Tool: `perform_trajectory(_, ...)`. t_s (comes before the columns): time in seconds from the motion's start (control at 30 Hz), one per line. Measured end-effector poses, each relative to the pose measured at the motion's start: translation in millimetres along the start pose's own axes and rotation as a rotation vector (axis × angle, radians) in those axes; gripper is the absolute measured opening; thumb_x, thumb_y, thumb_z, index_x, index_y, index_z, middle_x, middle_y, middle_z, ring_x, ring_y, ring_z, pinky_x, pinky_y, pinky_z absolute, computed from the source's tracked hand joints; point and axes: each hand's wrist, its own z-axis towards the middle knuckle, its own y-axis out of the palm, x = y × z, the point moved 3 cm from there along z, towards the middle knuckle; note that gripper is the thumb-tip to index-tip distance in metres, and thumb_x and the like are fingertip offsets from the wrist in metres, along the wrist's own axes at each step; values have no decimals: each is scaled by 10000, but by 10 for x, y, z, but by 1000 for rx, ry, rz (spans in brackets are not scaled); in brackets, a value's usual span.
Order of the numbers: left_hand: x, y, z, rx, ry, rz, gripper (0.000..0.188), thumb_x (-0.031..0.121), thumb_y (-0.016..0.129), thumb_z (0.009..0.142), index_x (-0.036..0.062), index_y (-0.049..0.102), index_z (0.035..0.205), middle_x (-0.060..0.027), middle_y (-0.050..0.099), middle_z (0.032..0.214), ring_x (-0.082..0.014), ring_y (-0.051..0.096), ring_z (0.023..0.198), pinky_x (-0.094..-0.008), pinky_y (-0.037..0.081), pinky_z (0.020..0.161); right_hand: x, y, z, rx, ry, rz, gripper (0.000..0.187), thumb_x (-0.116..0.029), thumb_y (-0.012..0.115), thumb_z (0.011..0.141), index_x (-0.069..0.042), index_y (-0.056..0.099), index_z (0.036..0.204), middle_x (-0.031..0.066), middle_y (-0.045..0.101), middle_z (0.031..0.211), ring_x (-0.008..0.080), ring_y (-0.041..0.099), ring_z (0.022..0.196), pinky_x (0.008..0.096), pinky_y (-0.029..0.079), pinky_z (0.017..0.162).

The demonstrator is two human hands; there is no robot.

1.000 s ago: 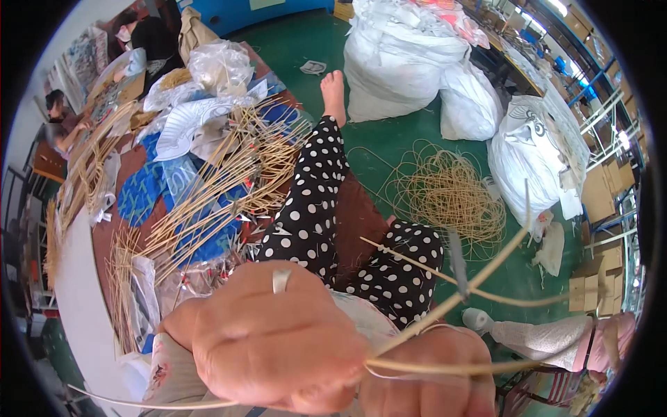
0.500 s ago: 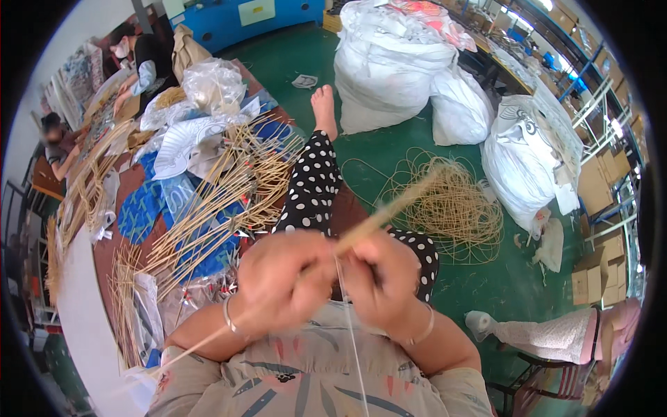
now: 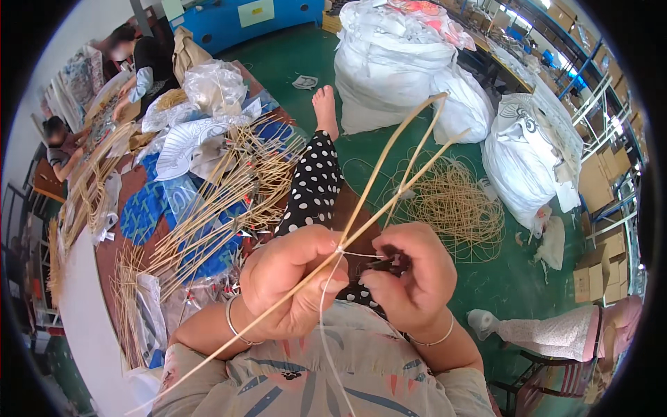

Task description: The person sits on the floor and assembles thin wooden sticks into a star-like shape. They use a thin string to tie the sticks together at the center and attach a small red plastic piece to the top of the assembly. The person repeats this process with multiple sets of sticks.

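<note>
My left hand (image 3: 295, 281) is closed on a thin bamboo strip frame (image 3: 375, 212), just below where its strips meet. One end runs down to the lower left; the other spreads into a bent loop and a straight end above my hands. White thread (image 3: 324, 321) is wound at the joint, and its loose length hangs over my shirt. My right hand (image 3: 417, 278), close beside, is closed around a small dark tool (image 3: 394, 262) that looks like thread snips, mostly hidden by the fingers. A short piece of thread stretches from the joint to this tool.
Many bamboo sticks (image 3: 208, 201) lie on the table at left, with plastic bags (image 3: 215, 87). A tangled coil of thin cane (image 3: 451, 208) is on the green floor, near large white sacks (image 3: 389, 69). Two people sit far left; another person's leg (image 3: 549, 333) shows at lower right.
My right hand has moved away from the joint to the right, and the dark tool now shows in it. The bamboo frame, blurred before, is steadier, with its loop spread and visible.
</note>
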Motion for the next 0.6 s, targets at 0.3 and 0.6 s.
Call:
perform_trajectory(0.3,-61,60,50,87,174,129,240,151,538,841,-18,481,1002,-97,576,714,-157,548,516,-231,415,448,-11,102,30,103,-90,38,346,-35,721,599,26,538,886,125,592,756,211,564,581,275,451,499)
perform_trajectory(0.6,-164,79,-13,153,69,193,239,170,534,848,-12,491,996,-74,564,717,-137,534,564,-239,425,499,29,122,43,74,-65,-22,287,-47,709,618,14,547,847,106,588,739,215,563,580,285,447,505)
